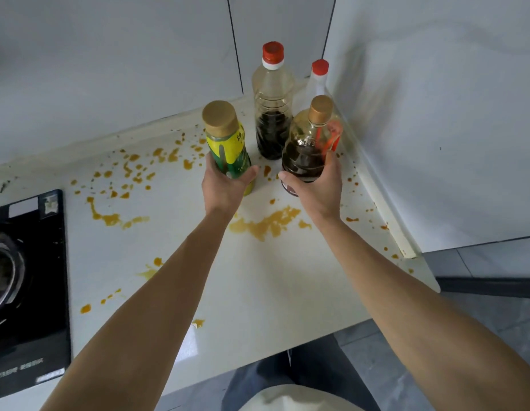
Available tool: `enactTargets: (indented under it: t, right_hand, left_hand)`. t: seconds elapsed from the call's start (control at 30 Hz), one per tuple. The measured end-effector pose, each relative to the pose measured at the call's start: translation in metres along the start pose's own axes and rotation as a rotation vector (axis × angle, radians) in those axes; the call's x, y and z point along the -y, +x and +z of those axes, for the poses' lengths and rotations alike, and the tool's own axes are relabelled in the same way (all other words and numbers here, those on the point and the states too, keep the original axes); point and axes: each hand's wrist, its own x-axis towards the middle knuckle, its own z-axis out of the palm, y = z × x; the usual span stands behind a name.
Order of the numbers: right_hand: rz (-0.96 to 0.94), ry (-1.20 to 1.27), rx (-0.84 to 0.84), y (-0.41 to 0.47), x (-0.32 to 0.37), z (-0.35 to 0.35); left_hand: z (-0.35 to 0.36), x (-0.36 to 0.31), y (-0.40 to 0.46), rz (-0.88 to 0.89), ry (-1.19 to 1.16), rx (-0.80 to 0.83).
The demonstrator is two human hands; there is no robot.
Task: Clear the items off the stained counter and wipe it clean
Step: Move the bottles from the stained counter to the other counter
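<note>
Both hands are wrapped around bottles near the back right corner of the table. The left hand grips the lower body of a bottle with a yellow-green label and a gold cap, fingers curled behind it and the thumb across the front. The right hand clasps a round glass bottle of dark sauce with a gold cap and a red handle-like piece at its side; whether either bottle is lifted off the surface cannot be told. Just behind and between them stands a tall clear plastic bottle with a red cap, dark liquid in its lower part. A second red-capped bottle sits in the corner, mostly hidden. The pale table is spattered with orange stains, thick between the forearms and scattered in droplets to the left. A black gas stove lies at the left edge.
</note>
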Motion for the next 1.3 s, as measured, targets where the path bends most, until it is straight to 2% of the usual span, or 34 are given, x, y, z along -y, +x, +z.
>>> enactTargets:
  t: [0.37, 0.63, 0.83, 1.03, 1.3]
  right_hand:
    - [-0.007, -0.083, 0.024, 0.017, -0.001, 0.001]
    - [0.041, 0.015, 0.106, 0.003, 0.008, -0.02]
    - [0.146, 0.036, 0.211, -0.052, 0.03, -0.049]
    - [0.112, -0.033, 0.337, -0.123, 0.045, -0.075]
    - [0.24, -0.11, 0.434, -0.184, 0.022, -0.103]
  left_hand:
    - [0.003, 0.003, 0.006, -0.033, -0.019, -0.05]
    - [-0.03, 0.005, -0.028, -0.041, 0.032, -0.01]
    - [-0.074, 0.004, -0.083, -0.088, 0.069, 0.059]
    - [-0.11, 0.019, -0.148, -0.166, 0.106, 0.126]
    - [-0.143, 0.048, -0.211, -0.271, 0.096, 0.057]
